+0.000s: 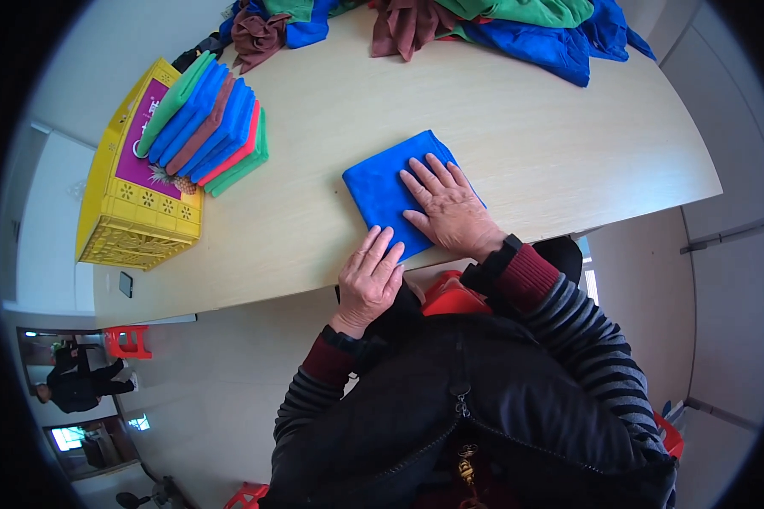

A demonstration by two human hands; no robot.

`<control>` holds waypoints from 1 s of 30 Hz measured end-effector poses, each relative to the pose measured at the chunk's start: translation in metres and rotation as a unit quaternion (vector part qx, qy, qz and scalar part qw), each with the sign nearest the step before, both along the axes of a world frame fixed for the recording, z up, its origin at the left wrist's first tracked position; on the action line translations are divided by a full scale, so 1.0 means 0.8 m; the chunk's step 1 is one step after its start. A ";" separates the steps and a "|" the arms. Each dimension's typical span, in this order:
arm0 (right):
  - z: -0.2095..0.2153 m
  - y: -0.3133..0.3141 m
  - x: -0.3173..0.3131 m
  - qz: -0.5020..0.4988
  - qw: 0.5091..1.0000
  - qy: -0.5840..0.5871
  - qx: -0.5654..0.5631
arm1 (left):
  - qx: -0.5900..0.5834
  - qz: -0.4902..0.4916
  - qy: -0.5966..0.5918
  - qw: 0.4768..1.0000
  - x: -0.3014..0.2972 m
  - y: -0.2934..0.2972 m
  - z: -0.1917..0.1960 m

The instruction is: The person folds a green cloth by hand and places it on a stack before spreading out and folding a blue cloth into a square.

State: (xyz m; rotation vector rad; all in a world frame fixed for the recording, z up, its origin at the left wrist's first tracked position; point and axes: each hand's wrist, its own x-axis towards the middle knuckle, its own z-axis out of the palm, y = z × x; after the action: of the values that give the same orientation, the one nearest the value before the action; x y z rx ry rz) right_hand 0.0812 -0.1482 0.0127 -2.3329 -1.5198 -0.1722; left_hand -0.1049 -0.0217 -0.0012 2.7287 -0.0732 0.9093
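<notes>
A blue cloth [373, 184], folded into a flat square, lies near the table's front edge. My right hand [450, 208] rests flat on its right part with the fingers spread. At the cloth's near left corner, my left hand [368, 280] touches the edge with its fingertips, fingers stretched out. Neither hand grips anything. Left of the cloth, a row of folded cloths [221, 127] in green, blue, brown and red leans against a yellow crate.
The yellow crate [144, 216] stands at the table's left end, with a phone-like dark object [126, 284] beside it. Unfolded cloths [526, 42] lie heaped along the far edge of the table [586, 136]. A person [76, 382] and red stool [127, 342] are at far left.
</notes>
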 end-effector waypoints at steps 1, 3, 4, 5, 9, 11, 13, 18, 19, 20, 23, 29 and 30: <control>0.003 -0.003 0.001 0.011 1.000 -0.001 0.004 | -0.011 -0.007 0.003 1.000 -0.001 0.001 0.003; 0.007 -0.008 0.000 0.022 1.000 -0.005 0.010 | -0.021 0.006 0.011 1.000 0.006 0.015 0.011; 0.008 -0.015 -0.005 0.014 1.000 -0.011 -0.004 | -0.034 0.016 0.021 0.999 0.014 0.026 0.016; 0.018 -0.020 -0.013 0.009 1.000 -0.017 -0.017 | -0.048 0.030 0.030 0.998 0.022 0.037 0.022; 0.048 -0.040 -0.043 0.004 0.999 0.035 -0.028 | 0.045 0.107 -0.017 0.993 0.082 0.086 0.038; 0.053 -0.039 -0.047 0.005 0.998 0.065 -0.023 | -0.034 0.121 0.023 0.992 0.093 0.115 0.008; 0.044 -0.045 -0.034 -0.004 0.998 0.056 -0.002 | -0.076 0.116 0.043 0.989 0.103 0.113 0.006; 0.026 -0.042 0.005 0.017 0.998 0.053 0.030 | -0.112 0.199 0.066 0.971 0.038 0.053 0.004; 0.028 -0.034 0.009 0.024 0.998 0.055 0.032 | -0.142 0.233 0.083 0.958 0.021 0.039 0.006; 0.030 -0.029 0.015 0.028 0.997 0.063 0.026 | -0.142 0.235 0.084 0.958 0.011 0.026 0.008; 0.034 -0.018 0.016 0.039 0.996 0.080 0.015 | -0.203 0.239 0.084 0.946 -0.010 -0.001 0.018; 0.013 -0.009 -0.008 -0.054 0.998 0.009 0.040 | -0.062 0.166 0.031 0.984 0.060 0.013 0.054; 0.006 -0.007 -0.009 -0.073 0.996 0.001 0.046 | -0.044 0.114 0.037 0.992 0.081 0.011 0.055</control>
State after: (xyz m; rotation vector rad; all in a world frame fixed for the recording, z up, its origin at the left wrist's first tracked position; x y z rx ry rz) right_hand 0.0739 -0.1541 0.0176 -2.3705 -1.3110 -0.2717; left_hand -0.0404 -0.0129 0.0430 2.7222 0.2925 0.8458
